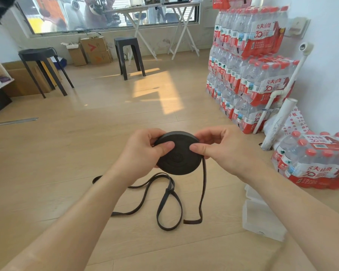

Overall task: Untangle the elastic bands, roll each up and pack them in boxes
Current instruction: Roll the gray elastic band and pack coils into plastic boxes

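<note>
I see the roll of black elastic band held up in the air between both hands, its flat coiled face turned toward me; the left hand is clamped on its left edge, thumb pressed on the face and fingers curled behind; the right hand grips the right edge the same way, thumb on the face near the rim; the two thumbs sit close together, not touching. From under the right hand the loose tail of the band drops straight down to the floor; below the hands it lies in slack loops, with what looks like a knot or crossing where two loops meet, and a further stretch trails off to the left beneath my left forearm. Down and to the right of the hands, partly hidden by my right forearm, lie clear plastic boxes on the floor; I cannot tell whether they hold anything. Further right, shrink-wrapped packs of water bottles sit on the floor, with more stacked against the wall; well beyond the hands stand two dark stools.
</note>
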Demonstrator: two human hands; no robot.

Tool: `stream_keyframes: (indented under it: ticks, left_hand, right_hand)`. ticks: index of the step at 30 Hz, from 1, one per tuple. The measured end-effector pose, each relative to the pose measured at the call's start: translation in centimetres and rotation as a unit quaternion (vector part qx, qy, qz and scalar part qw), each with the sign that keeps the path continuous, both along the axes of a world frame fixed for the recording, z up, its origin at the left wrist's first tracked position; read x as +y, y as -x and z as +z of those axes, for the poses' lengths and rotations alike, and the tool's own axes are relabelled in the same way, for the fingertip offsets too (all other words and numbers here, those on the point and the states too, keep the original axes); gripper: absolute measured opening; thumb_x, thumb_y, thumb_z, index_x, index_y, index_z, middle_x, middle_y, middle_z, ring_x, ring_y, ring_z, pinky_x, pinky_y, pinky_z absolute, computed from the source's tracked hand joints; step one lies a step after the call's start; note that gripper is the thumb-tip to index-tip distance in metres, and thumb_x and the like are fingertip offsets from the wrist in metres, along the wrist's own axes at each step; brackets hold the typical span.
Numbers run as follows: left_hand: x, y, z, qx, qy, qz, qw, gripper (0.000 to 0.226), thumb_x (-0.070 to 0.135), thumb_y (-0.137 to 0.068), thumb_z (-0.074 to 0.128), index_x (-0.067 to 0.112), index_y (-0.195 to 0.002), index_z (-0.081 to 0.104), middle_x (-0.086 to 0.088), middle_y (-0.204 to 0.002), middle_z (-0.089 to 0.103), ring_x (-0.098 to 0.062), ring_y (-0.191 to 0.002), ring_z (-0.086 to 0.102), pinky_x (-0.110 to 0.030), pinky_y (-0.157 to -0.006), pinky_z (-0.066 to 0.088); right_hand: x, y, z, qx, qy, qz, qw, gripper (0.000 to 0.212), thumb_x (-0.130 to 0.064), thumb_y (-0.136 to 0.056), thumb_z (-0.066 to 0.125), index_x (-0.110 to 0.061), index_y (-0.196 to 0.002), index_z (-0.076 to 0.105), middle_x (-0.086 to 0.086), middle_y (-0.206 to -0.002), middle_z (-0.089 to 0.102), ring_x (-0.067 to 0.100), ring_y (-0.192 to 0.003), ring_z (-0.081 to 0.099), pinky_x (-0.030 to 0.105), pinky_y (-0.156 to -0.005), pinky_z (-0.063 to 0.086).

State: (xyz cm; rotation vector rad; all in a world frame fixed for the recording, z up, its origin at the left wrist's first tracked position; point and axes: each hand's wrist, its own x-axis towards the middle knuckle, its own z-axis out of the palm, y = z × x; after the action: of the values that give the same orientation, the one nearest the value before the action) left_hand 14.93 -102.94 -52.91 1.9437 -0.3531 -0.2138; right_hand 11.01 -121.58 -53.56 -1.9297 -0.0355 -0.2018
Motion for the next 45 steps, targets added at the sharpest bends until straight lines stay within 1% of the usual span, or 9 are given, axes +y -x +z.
stream_keyframes:
  ticks: [3,6,9,11,16,19,23,34,45]
  left_hand:
    - [0.1,-0.2,-0.3,-0.033,-0.058,-0.031,0.997,0.015,0.015,-0.090,0.061,0.024,-0.101,0.066,0.005,-0.093,0.072,-0.014,-0.090,0.068,-0.031,-0.079,0.057]
    - [-0.2,0.3,-0.3,-0.269,-0.280,-0.023,0.921,0.034,0.023,-0.088,0.061,0.037,-0.119,0.058,0.018,-0.112,0.063,-0.009,-0.105,0.053,-0.024,-0.085,0.042]
    - [-1.4,1.4,-0.1,-0.357,-0.404,-0.039,0.842,0.020,0.035,-0.092,0.050,0.033,-0.110,0.060,0.013,-0.096,0.062,-0.016,-0.091,0.053,-0.033,-0.069,0.045]
    - [-1.9,1.4,-0.2,-0.344,-0.432,-0.043,0.832,0.016,0.033,-0.093,0.048,0.028,-0.102,0.060,0.009,-0.081,0.057,-0.018,-0.077,0.052,-0.032,-0.061,0.041]
    - [-1.0,0.8,0.3,-0.249,-0.355,-0.006,0.901,0.010,0.029,-0.085,0.062,0.027,-0.092,0.069,0.006,-0.073,0.065,-0.019,-0.075,0.056,-0.031,-0.066,0.045]
    - [-0.4,0.4,0.5,-0.196,-0.271,0.035,0.942,0.004,0.023,-0.081,0.069,0.026,-0.083,0.071,0.008,-0.072,0.067,-0.016,-0.076,0.060,-0.033,-0.073,0.050]
    - [0.2,0.0,0.4,-0.118,-0.146,0.050,0.981,0.025,0.014,-0.080,0.072,0.037,-0.070,0.067,0.016,-0.068,0.069,-0.006,-0.073,0.065,-0.034,-0.077,0.055]
    - [0.3,-0.3,0.2,-0.066,-0.064,0.041,0.995,0.024,0.007,-0.082,0.070,0.031,-0.077,0.069,0.018,-0.064,0.070,0.005,-0.059,0.063,-0.015,-0.059,0.048]
    - [0.5,-0.8,0.3,0.018,0.062,0.110,0.992,0.017,0.004,-0.082,0.069,0.019,-0.088,0.071,-0.001,-0.083,0.074,-0.019,-0.079,0.069,-0.034,-0.064,0.059]
  right_hand:
    - [0.0,0.3,0.1,-0.042,0.132,-0.004,0.990,0.008,-0.014,-0.079,0.077,-0.017,-0.085,0.073,-0.006,-0.074,0.068,0.000,-0.067,0.060,0.008,-0.060,0.046]
    - [0.2,0.3,-0.4,-0.087,0.275,0.012,0.957,0.005,-0.017,-0.080,0.074,-0.015,-0.084,0.071,-0.004,-0.073,0.064,0.012,-0.068,0.055,0.018,-0.059,0.040]
    - [0.6,0.1,-0.8,-0.132,0.349,0.040,0.927,0.006,-0.016,-0.080,0.070,-0.013,-0.085,0.069,-0.006,-0.075,0.059,0.014,-0.070,0.048,0.024,-0.061,0.031]
    - [0.8,0.0,-0.9,-0.128,0.351,0.057,0.926,0.008,-0.016,-0.079,0.070,-0.014,-0.087,0.070,-0.004,-0.078,0.064,0.015,-0.073,0.052,0.026,-0.063,0.035]
    - [0.0,0.2,-0.3,-0.048,0.146,0.051,0.987,0.018,-0.008,-0.074,0.079,-0.018,-0.089,0.076,-0.013,-0.071,0.067,-0.002,-0.069,0.060,0.009,-0.065,0.045]
    - [-0.6,0.1,0.0,-0.035,0.116,0.030,0.992,0.024,-0.009,-0.073,0.080,-0.023,-0.093,0.077,-0.015,-0.076,0.070,-0.001,-0.073,0.062,0.004,-0.067,0.042]
    - [-0.9,0.1,0.1,-0.033,0.107,0.020,0.994,0.022,-0.010,-0.074,0.079,-0.023,-0.092,0.077,-0.014,-0.079,0.072,-0.002,-0.075,0.064,0.004,-0.067,0.043]
    - [-0.8,0.2,0.0,-0.057,0.069,-0.004,0.996,0.022,-0.012,-0.072,0.082,-0.022,-0.090,0.075,-0.006,-0.078,0.072,0.003,-0.072,0.065,0.014,-0.068,0.052]
    - [-1.3,0.1,0.0,-0.027,-0.029,0.012,0.999,0.025,-0.003,-0.073,0.079,-0.021,-0.091,0.075,-0.007,-0.082,0.076,0.008,-0.077,0.072,0.019,-0.069,0.056]
